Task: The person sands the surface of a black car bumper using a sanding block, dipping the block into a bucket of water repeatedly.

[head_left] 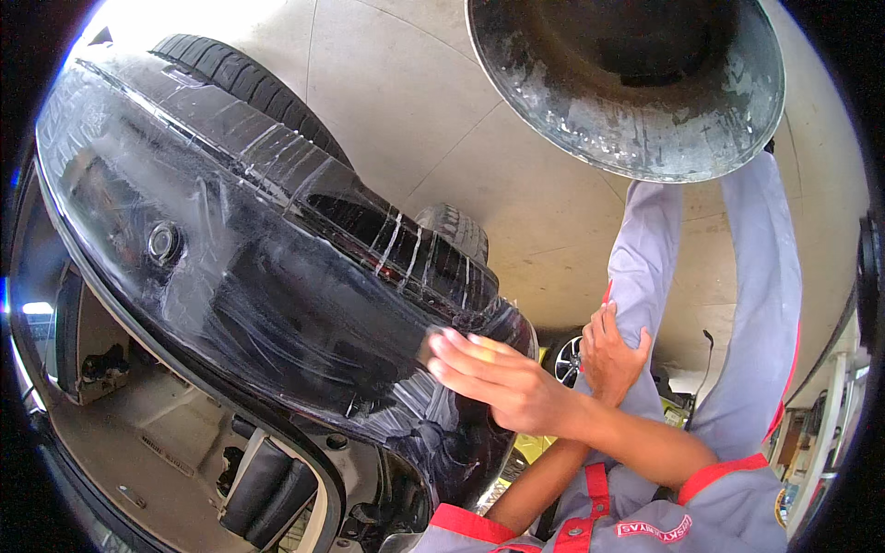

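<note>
My right hand (489, 378) presses its fingers against the black car body panel (304, 304). Under the fingertips shows the edge of a small dark, brownish piece that looks like sandpaper (426, 347); most of it is hidden. Wet, and streaked with greyish smears and pale drips, the panel curves away to the upper left. A round fitting (165, 242) is set into it. Beneath my right forearm crosses my left arm. My left hand (613, 358) lies on my grey trouser leg (643, 258), holding nothing, fingers apart.
A large metal basin (636, 152) with a whitish, stained rim stands beyond my feet. Tyres (249, 88) show along the panel's far side. Left of me the car's opening reveals a beige interior (166, 424) and a black seat part (272, 484). Shelving (830, 424) edges the right.
</note>
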Action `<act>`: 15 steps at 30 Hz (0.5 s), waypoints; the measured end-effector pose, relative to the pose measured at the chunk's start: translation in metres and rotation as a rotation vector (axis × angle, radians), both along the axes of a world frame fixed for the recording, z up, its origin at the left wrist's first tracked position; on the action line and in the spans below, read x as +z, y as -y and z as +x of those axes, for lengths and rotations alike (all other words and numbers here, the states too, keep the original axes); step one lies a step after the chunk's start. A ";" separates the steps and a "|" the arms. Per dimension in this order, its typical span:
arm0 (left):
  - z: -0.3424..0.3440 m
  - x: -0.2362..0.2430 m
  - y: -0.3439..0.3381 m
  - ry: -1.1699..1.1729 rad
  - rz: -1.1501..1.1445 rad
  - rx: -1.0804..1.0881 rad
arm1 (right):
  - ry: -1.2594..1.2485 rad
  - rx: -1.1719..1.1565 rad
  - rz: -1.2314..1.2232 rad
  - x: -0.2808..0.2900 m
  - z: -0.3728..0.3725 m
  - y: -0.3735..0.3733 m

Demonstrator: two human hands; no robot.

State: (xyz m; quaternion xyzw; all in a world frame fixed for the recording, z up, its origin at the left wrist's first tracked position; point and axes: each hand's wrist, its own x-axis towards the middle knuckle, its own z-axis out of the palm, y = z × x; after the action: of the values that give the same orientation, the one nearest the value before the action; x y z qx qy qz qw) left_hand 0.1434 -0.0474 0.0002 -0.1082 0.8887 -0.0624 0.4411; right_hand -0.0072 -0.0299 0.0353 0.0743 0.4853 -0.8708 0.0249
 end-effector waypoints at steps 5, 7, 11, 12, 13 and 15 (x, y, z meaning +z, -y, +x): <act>-0.003 0.000 -0.001 0.004 0.002 -0.021 | -0.051 0.000 -0.032 -0.006 -0.026 -0.002; -0.005 0.001 0.000 -0.013 0.012 -0.027 | -0.035 0.032 -0.028 0.001 -0.002 -0.004; -0.007 0.001 0.000 0.004 0.003 -0.016 | -0.026 0.013 -0.029 0.001 0.003 0.000; -0.008 0.001 0.000 -0.001 0.006 -0.017 | -0.032 0.087 -0.019 -0.003 -0.012 -0.004; -0.008 0.001 0.000 0.005 0.013 -0.012 | -0.060 0.051 -0.019 -0.008 -0.023 -0.001; -0.008 0.001 0.001 0.006 -0.006 -0.005 | -0.041 0.077 0.007 -0.006 -0.023 -0.001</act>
State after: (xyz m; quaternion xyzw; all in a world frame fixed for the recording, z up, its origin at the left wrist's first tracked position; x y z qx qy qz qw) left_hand 0.1350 -0.0483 0.0008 -0.1072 0.8874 -0.0664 0.4434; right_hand -0.0300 -0.0289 0.0295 0.0379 0.4913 -0.8689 0.0482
